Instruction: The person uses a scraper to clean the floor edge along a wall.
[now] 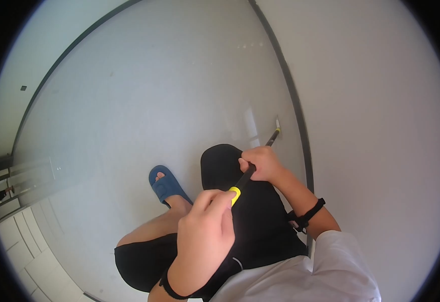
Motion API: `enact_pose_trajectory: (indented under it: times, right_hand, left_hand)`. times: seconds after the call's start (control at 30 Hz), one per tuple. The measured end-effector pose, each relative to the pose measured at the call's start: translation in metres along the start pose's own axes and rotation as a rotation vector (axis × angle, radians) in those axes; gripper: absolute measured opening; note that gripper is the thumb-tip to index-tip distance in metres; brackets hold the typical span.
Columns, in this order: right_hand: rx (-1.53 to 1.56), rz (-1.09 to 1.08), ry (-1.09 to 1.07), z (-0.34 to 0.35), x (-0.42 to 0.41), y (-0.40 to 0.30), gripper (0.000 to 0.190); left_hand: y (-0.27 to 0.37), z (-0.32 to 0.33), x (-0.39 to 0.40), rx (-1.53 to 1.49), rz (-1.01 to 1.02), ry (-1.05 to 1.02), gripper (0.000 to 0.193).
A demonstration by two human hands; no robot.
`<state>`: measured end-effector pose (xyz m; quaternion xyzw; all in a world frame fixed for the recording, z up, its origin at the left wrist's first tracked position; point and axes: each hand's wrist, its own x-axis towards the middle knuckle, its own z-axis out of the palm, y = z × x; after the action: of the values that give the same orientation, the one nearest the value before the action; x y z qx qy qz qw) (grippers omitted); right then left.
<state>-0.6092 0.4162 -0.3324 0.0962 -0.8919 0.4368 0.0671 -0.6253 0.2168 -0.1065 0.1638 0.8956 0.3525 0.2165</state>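
Note:
A long-handled scraper (247, 176) with a black shaft slants from my lap toward the floor on the right. My left hand (208, 221) is closed around the yellow end of its handle. Farther down the shaft, my right hand (263, 163) grips the black part, above my bent knee. Past a yellow collar, the scraper's small pale head (277, 124) is at the floor, a short way from the dark baseboard. Its exact contact with the floor is too small to tell.
The glossy grey floor (148, 105) spreads ahead. A dark baseboard (293, 90) runs along the white wall (363, 113) close on my right. My foot in a blue slide sandal (166, 185) rests on the floor. White panelled fronts (23, 245) and a shelf unit (3, 188) stand at left.

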Motion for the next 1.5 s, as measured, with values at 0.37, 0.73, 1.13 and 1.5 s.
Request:
enact_pose_trajectory:
  times: [0.37,0.73,1.13,1.5]
  right_hand:
    - [0.118,-0.056,0.094,0.006,0.005,-0.029,0.022]
    - [0.053,-0.074,0.077,0.05,-0.007,0.052,0.021]
    - [-0.011,0.009,-0.072,0.026,0.008,0.044,0.011]
    - [-0.063,0.065,-0.061,-0.027,0.043,0.027,0.013]
  left_hand:
    - [-0.009,-0.023,-0.014,-0.001,-0.005,0.063,0.014]
    - [-0.048,0.043,0.014,0.113,0.012,0.089,0.014]
    - [-0.039,0.028,0.025,0.132,0.031,0.075,0.011]
    - [0.011,-0.016,0.055,0.177,0.052,0.047,0.01]
